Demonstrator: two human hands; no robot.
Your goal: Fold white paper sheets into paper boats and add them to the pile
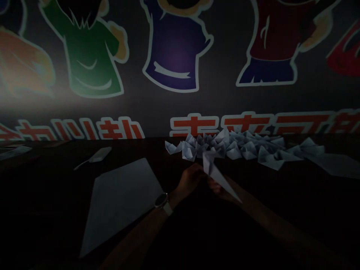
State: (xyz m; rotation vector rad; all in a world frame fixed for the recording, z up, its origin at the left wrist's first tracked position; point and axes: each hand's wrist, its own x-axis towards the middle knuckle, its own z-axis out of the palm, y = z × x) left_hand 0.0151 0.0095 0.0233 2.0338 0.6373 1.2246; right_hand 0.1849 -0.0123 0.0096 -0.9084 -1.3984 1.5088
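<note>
In dim light, my left hand (191,180) and my right hand (217,188) meet at a long, pointed piece of folded white paper (218,176), which both hands grip. The paper slants from upper left to lower right. My left wrist wears a wristwatch (161,200) with a pale strap. Just beyond my hands lies a heap of folded paper boats (227,149), and the hands do not touch it. To the left of my hands, a flat sheet of paper (119,204) lies on the dark table (56,232).
A small paper piece with a thin pale strip (97,155) lies at the back left. Papers (14,152) sit at the far left, and a flat sheet (332,165) lies at the right. Behind the table stands a wall mural (177,56) of cartoon figures above red characters.
</note>
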